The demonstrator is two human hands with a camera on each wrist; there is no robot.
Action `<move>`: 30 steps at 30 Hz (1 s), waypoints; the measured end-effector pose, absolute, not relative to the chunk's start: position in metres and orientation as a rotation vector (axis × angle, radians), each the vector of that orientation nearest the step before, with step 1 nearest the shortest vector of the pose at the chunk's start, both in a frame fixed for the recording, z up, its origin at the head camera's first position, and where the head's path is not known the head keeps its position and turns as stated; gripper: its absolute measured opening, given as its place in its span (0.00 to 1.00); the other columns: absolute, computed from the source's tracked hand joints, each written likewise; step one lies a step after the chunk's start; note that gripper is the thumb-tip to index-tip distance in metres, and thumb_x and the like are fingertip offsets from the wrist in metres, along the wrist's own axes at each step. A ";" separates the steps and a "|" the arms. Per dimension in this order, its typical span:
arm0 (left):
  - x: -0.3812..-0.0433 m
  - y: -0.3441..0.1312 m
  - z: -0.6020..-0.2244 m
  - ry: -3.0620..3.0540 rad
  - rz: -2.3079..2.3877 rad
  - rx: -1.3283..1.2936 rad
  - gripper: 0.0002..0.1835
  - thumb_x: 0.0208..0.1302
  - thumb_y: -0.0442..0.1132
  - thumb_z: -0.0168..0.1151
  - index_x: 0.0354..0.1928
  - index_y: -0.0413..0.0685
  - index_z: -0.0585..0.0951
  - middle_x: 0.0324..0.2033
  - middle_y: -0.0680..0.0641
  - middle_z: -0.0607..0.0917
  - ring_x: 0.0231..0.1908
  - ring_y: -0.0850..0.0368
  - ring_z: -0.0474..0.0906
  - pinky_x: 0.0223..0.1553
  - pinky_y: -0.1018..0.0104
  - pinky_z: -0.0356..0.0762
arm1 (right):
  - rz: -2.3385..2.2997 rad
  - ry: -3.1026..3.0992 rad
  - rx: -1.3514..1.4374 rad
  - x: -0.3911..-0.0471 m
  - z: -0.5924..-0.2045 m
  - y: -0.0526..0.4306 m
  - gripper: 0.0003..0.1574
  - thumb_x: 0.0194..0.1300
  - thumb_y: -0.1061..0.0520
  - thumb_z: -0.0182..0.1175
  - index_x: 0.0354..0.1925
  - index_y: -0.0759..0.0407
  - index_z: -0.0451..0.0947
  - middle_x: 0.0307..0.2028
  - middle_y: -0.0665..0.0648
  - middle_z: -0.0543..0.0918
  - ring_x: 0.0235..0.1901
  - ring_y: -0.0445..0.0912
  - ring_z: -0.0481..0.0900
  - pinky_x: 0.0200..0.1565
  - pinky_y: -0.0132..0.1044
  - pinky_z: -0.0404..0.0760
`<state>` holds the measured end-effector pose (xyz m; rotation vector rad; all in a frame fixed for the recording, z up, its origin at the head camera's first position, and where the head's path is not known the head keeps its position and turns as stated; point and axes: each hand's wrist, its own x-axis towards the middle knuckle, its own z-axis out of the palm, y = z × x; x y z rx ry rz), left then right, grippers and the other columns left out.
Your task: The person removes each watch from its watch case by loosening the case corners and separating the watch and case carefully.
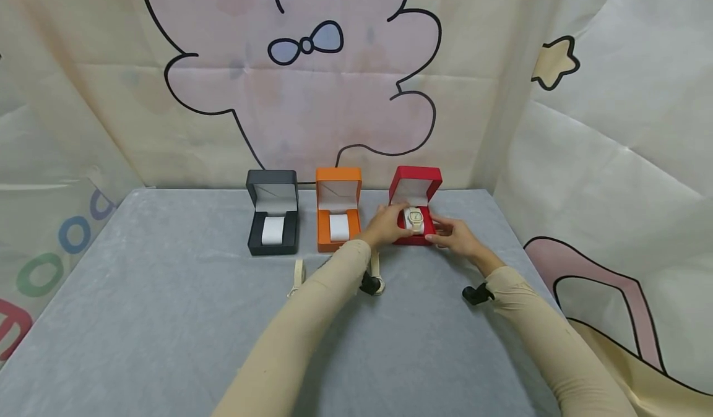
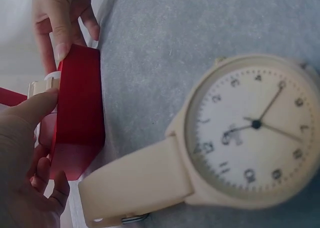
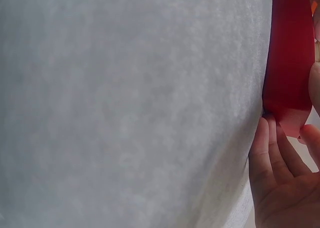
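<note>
Watch (image 1: 414, 220) is set in the open red box (image 2: 80, 103), dial showing, its strap apparently round the white cushion (image 2: 53, 75); whether the cushion is fully down cannot be told. Its near end is pressed by the thumb of the left hand (image 1: 384, 224), with the fingers curled beyond, so that watch and cushion seem to be pinched lengthwise. The box's right side is gripped by the right hand (image 1: 453, 234), thumb at the front corner, fingers laid along the wall. For good seating, pressure is probably best applied evenly at both cushion ends, with the dial spared. A one-sided push could tip the box, so firm bracing is advised. The round watch (image 2: 255, 123) near the left wrist should be avoided.
</note>
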<state>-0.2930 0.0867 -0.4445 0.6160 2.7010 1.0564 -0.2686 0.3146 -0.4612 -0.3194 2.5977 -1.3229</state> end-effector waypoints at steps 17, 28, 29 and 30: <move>-0.292 0.093 -0.439 2.762 0.896 0.590 0.48 0.61 0.57 0.71 0.77 0.45 0.62 0.74 0.45 0.60 0.69 0.48 0.58 0.70 0.56 0.66 | -1.341 2.585 -0.331 -0.269 -0.460 0.313 0.43 0.70 0.61 0.63 0.76 0.69 0.56 0.64 0.79 0.73 0.58 0.62 0.80 0.47 0.39 0.86; -0.291 0.092 -0.445 2.753 0.999 0.637 0.42 0.57 0.53 0.75 0.70 0.49 0.68 0.69 0.46 0.69 0.65 0.49 0.62 0.68 0.56 0.67 | -1.344 2.587 -0.330 -0.268 -0.460 0.314 0.43 0.70 0.62 0.63 0.76 0.69 0.57 0.65 0.78 0.72 0.59 0.64 0.79 0.46 0.37 0.86; -0.291 0.091 -0.446 2.746 1.013 0.645 0.42 0.57 0.53 0.76 0.70 0.50 0.68 0.68 0.47 0.72 0.64 0.49 0.63 0.66 0.57 0.68 | -1.347 2.589 -0.329 -0.268 -0.460 0.314 0.43 0.70 0.62 0.63 0.75 0.69 0.57 0.65 0.78 0.73 0.58 0.63 0.80 0.45 0.36 0.86; -0.291 0.091 -0.446 2.739 1.028 0.651 0.42 0.56 0.52 0.76 0.70 0.51 0.68 0.66 0.48 0.74 0.63 0.50 0.63 0.65 0.57 0.69 | -1.347 2.592 -0.332 -0.268 -0.460 0.314 0.43 0.70 0.61 0.63 0.75 0.69 0.57 0.64 0.78 0.73 0.56 0.61 0.81 0.44 0.35 0.85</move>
